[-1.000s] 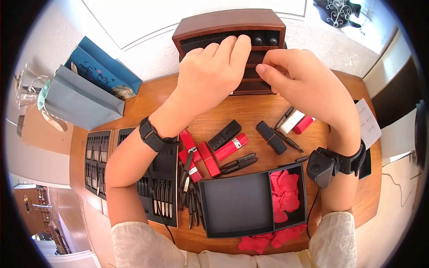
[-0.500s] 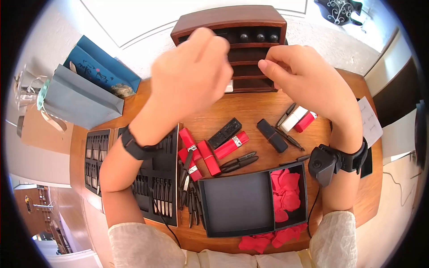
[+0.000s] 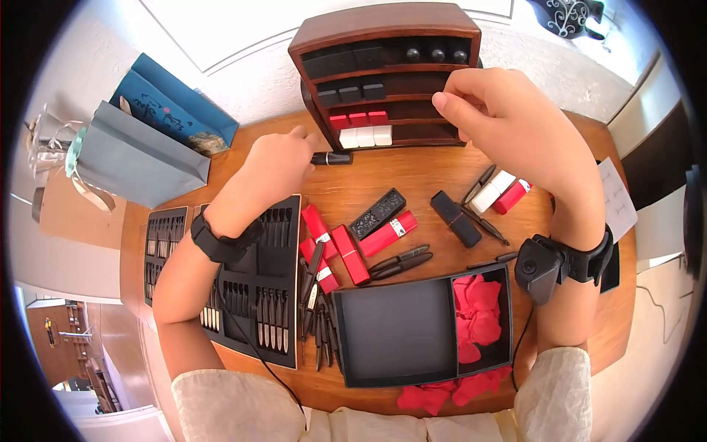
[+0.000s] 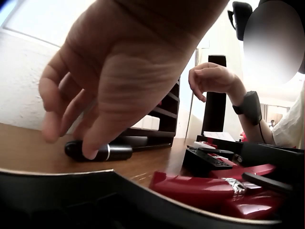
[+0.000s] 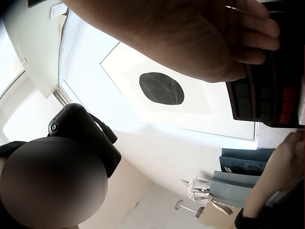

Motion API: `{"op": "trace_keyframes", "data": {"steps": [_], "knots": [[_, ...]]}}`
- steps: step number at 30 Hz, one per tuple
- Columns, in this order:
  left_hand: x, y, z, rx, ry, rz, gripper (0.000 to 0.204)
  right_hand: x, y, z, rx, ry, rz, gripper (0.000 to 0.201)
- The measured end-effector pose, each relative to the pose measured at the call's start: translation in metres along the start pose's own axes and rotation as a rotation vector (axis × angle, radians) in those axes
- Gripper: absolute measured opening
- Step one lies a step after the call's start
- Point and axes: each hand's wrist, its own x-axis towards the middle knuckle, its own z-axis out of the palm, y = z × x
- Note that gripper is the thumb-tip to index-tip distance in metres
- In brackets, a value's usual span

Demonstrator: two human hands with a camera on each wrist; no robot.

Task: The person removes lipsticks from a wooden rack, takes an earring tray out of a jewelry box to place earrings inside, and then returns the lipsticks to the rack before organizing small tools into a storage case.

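Note:
A black tube with a silver band, like a lipstick (image 3: 337, 158), lies on the table before the wooden shelf (image 3: 383, 23). My left hand (image 3: 280, 166) is right at its left end; in the left wrist view the thumb overlaps the tube and the other fingers hang loosely apart. Beside the shelf's right side my right hand (image 3: 501, 110) is raised with relaxed fingers and nothing in them. On the shelf's left stand black boxes (image 3: 342, 60), black tubes (image 3: 350, 94), red tubes (image 3: 358, 119) and white tubes (image 3: 366, 137); three round black items (image 3: 437, 55) sit at top right.
Red lipstick tubes (image 3: 348, 254), an embossed black case (image 3: 378, 214) and dark pens (image 3: 401, 261) lie mid-table. In front is a black box (image 3: 398, 331) with red petals (image 3: 477, 317). Black trays (image 3: 276, 254) flank the left; paper bags (image 3: 151, 162) stand behind.
My left hand has come down and left from the shelf's top tier to the black tube on the table, uncovering the shelf's left side. The right hand has stayed beside the shelf.

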Motion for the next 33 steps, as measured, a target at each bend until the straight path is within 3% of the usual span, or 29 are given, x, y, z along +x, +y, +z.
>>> {"op": "trace_keyframes", "data": {"steps": [7,13,15,16,18,19,21,27,31,33], "knots": [[0.0,0.002,-0.003,-0.132,0.04,0.084,0.027,0.001,0.0,-0.001,0.006,-0.009,-0.002,0.033],[-0.022,0.03,-0.056,-0.629,-0.031,0.046,0.022,0.001,0.002,0.0,-0.009,0.003,-0.019,0.033],[-0.032,0.045,-0.062,-0.78,0.299,0.093,0.024,0.001,0.001,0.0,-0.008,0.007,-0.026,0.033],[-0.034,0.05,-0.065,-0.78,0.298,0.093,0.024,0.001,0.001,0.0,-0.009,0.012,-0.034,0.032],[-0.035,0.059,-0.069,-0.66,0.716,0.185,0.029,0.001,0.003,0.002,0.004,0.022,-0.045,0.032],[-0.032,0.061,-0.07,-0.66,0.716,0.185,0.029,0.001,0.003,0.002,0.018,0.032,-0.057,0.033],[-0.024,0.062,-0.073,-0.429,1.049,0.297,0.032,0.001,0.002,0.001,0.01,0.023,-0.057,0.03],[0.002,0.066,-0.075,-0.276,1.168,0.322,0.033,0.002,-0.002,0.003,0.122,0.078,-0.133,0.019],[0.015,0.065,-0.071,-0.209,1.191,0.324,0.03,0.005,0.003,0.012,0.114,0.217,-0.261,0.03],[0.02,0.065,-0.069,-0.162,1.192,0.312,0.032,0.004,0.004,0.011,0.108,0.21,-0.238,0.032]]}}
